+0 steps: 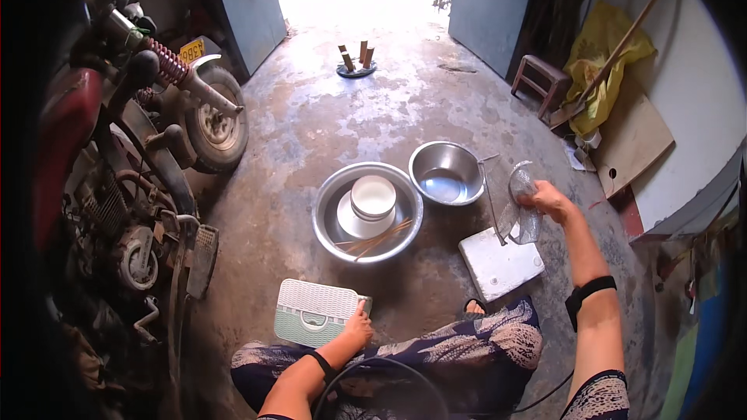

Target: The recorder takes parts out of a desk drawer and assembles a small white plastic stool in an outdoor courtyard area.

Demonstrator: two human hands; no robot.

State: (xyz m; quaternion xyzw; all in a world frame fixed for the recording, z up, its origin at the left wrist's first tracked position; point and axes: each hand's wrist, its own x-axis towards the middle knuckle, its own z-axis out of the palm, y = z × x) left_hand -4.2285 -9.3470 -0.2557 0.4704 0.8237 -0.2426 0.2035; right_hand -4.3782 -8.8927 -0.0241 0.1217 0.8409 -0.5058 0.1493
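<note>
At the right, my right hand [551,201] is closed on a piece of crumpled clear bubble wrap [529,222], which hangs down toward a white foam block [502,263]. Low and left of centre, my left hand [359,330] grips the right edge of a white and green plastic folding stool [302,299] with a handle cut-out. Between my hands stands a wide metal basin [320,227] holding stacked white bowls [373,196], a white plate [354,225] and several thin brown sticks [373,243]. A smaller metal basin [443,179] stands beside it, with nothing visible inside.
A motorcycle [140,210] lines the left side. Ahead, a dark round base [356,71] with several brown posts lies on the floor before the open blue doors [253,12]. To the right are a small wooden stool [543,74], a yellow bag [607,54] and a board [634,136].
</note>
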